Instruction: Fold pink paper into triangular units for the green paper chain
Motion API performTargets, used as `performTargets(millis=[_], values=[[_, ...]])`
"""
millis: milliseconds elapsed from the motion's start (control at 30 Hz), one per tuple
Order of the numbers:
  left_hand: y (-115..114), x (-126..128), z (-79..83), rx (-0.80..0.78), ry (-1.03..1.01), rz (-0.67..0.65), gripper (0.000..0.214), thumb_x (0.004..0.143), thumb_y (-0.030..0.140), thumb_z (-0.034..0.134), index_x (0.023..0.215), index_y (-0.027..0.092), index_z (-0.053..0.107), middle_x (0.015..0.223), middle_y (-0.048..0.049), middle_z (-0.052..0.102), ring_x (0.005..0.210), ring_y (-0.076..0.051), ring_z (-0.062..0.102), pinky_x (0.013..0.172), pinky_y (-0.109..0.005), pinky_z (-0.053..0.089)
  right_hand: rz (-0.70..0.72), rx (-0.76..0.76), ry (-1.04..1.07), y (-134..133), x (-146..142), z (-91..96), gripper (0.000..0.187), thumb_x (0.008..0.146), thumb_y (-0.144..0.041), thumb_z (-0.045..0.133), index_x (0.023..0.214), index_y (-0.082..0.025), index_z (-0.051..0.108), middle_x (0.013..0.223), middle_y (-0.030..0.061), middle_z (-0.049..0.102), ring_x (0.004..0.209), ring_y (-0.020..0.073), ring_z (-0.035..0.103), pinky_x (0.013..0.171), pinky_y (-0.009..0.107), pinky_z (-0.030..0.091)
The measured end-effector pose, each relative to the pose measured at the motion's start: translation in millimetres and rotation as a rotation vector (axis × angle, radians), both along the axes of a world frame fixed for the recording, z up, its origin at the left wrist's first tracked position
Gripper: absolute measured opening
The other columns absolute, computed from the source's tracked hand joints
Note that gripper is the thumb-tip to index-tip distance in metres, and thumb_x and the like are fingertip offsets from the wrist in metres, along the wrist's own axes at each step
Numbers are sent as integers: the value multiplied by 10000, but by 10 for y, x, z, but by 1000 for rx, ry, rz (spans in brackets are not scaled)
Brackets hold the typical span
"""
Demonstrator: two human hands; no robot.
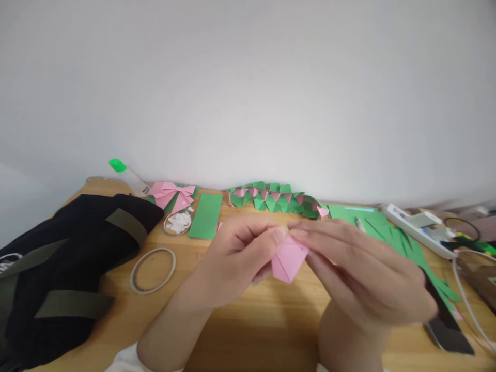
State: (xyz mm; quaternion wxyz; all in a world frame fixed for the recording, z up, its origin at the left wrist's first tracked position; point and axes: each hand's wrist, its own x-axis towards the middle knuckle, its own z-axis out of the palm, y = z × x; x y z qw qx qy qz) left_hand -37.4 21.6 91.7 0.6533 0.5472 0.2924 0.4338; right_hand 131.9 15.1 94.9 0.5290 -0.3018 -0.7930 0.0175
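through the head camera i have the left hand (234,256) closed, its thumb pressing the upper left of the pink folded paper (289,262), while the right hand (368,274) pinches the upper right edge; the piece is held up off the wooden table (256,333), probably so fingers can reach both faces. a pale ring (135,279) lies apart, leftward. beyond it a green paper rectangle (206,216) rests flat, and farther back a green-and-pink paper chain (273,205) sits by the wall (267,103), likely where sleeves won't catch it.
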Motion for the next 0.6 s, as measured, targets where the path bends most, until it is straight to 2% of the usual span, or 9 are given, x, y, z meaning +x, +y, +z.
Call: performTargets(millis=[100, 200, 267, 367, 467, 567, 600], values=[[10, 0, 17, 275, 164, 216, 372, 963, 212, 425, 593, 186, 451, 527, 43, 429, 459, -65, 368, 416, -204, 261, -5, -139, 74, 71, 22, -12, 386, 805, -4, 659, 1071, -273, 734, 880, 4, 783, 679, 150, 710, 628, 279, 607], [13, -12, 16, 534, 340, 372, 356, 955, 165, 454, 600, 187, 445, 542, 42, 440, 488, -77, 405, 464, -227, 303, 134, -412, 268, 62, 8, -26, 273, 860, -50, 630, 984, -259, 753, 746, -17, 742, 635, 125, 680, 604, 246, 589], [7, -19, 8, 634, 407, 410, 325, 961, 158, 465, 638, 191, 462, 568, 43, 446, 515, -81, 417, 501, -234, 324, 222, -542, 366, 43, -33, -29, 208, 909, -113, 596, 911, -236, 764, 703, -12, 728, 637, 118, 680, 605, 227, 581], [-8, -18, 0, 715, 439, 428, 302, 962, 162, 496, 662, 193, 481, 585, 47, 428, 538, -82, 421, 535, -233, 343, 248, -629, 451, 37, -110, -31, 218, 928, -189, 591, 804, -211, 769, 666, 1, 726, 598, 116, 667, 556, 208, 557], [-17, 3, -13, 694, 437, 436, 272, 946, 173, 546, 676, 193, 532, 592, 43, 484, 559, -84, 463, 527, -223, 360, 257, -661, 525, 57, -147, -40, 195, 903, -189, 626, 763, -200, 761, 624, 5, 710, 550, 118, 644, 518, 213, 542], [-20, 41, -57, 636, 326, 493, 75, 874, 155, 668, 882, 224, 639, 737, 31, 650, 644, -99, 574, 583, -215, 452, 270, -653, 578, 77, -140, -53, 207, 901, -189, 627, 728, -199, 741, 588, -4, 687, 521, 109, 624, 502, 204, 536], [-21, 55, -76, 634, 272, 538, 168, 845, 135, 700, 964, 241, 645, 805, 28, 682, 677, -105, 606, 615, -220, 483, 265, -652, 582, 80, -135, -56, 211, 901, -189, 627, 722, -198, 737, 586, -5, 683, 521, 106, 622, 502, 199, 536]])
